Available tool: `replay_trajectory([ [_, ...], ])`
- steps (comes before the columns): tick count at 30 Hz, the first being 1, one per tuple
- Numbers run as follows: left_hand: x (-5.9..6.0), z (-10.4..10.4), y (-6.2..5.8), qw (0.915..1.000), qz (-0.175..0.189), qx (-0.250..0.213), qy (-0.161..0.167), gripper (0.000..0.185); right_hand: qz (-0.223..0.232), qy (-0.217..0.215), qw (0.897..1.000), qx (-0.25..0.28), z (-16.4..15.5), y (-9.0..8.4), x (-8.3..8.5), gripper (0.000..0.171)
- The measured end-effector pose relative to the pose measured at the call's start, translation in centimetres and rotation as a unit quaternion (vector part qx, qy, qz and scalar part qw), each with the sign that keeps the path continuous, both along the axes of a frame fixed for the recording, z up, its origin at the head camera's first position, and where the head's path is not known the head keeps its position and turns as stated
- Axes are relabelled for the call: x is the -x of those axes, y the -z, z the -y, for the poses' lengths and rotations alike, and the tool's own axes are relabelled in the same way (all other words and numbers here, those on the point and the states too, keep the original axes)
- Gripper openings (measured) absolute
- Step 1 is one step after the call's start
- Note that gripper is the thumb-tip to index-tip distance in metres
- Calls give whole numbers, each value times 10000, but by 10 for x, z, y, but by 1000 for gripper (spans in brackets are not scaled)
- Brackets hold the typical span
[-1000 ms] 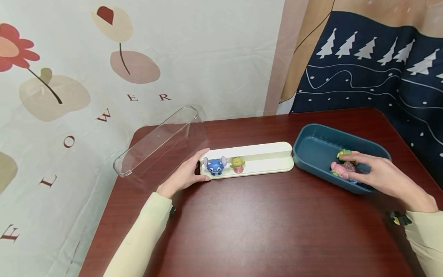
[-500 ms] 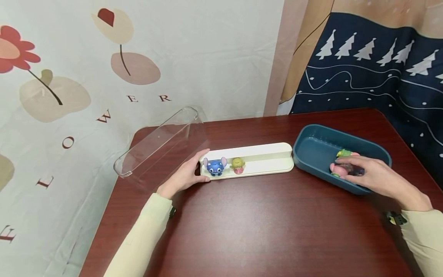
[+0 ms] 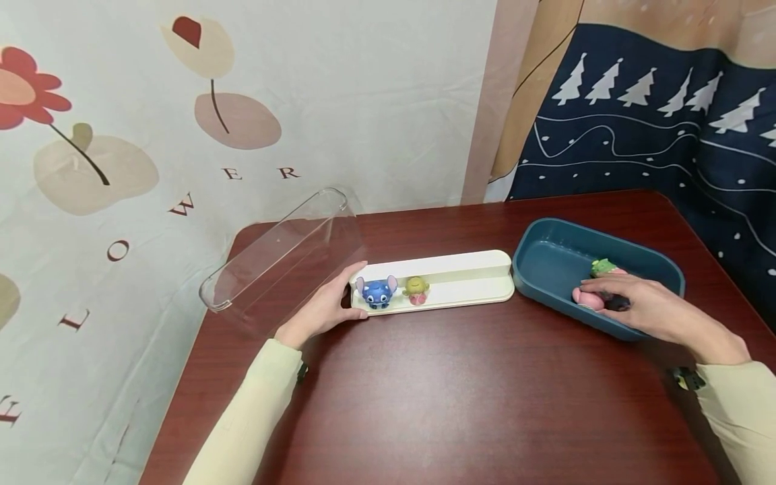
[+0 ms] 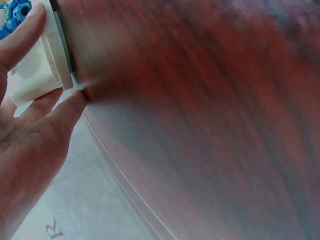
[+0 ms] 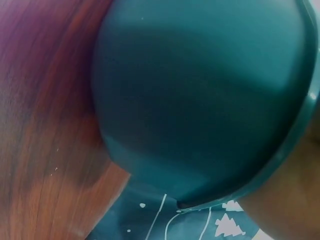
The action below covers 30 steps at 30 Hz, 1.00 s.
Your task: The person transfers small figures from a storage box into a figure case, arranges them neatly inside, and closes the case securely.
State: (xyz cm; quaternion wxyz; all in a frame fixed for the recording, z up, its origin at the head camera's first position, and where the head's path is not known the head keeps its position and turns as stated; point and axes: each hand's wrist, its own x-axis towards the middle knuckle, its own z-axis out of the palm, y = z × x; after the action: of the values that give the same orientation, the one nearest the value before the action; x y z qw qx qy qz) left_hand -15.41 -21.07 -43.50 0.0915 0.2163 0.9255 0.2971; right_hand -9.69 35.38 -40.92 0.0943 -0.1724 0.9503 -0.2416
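At the upper left of the frame, a pale wall cloth (image 3: 376,101) is showing printed flowers and letters. Below it, left of centre, a clear plastic cover (image 3: 291,252) is lying on the brown table (image 3: 461,391). The left hand (image 3: 324,303) is gripping the left end of a cream tray (image 3: 467,288) near the middle of the frame, its thumb at the front and its fingers curling behind. Inside the tray, a blue toy (image 3: 378,294) is standing at the left end, and a yellow-green toy (image 3: 417,289) is sitting just to its right. Right of centre, a dark blue bin (image 3: 548,266) is resting near the tray's right end. Within it, the right hand (image 3: 657,310) is reaching over the near side, thumb and fingers pinching a pink toy (image 3: 588,298). A green toy (image 3: 603,267) is lying just behind. At the upper right, a navy cloth (image 3: 642,135) is hanging with white trees.
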Motion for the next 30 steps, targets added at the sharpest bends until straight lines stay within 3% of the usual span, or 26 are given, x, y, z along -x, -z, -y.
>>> replay_trajectory([
  [9,0,0,0,10000,15,8,-21,101,178,62,9998,-78,1,3,3,51],
  [18,0,1,2,10000,-49,11,-1,100,-512,81,9986,-37,0,4,-1,51],
  [30,0,1,0,10000,18,-11,28,101,-174,545,9982,177,5,-12,-5,61],
])
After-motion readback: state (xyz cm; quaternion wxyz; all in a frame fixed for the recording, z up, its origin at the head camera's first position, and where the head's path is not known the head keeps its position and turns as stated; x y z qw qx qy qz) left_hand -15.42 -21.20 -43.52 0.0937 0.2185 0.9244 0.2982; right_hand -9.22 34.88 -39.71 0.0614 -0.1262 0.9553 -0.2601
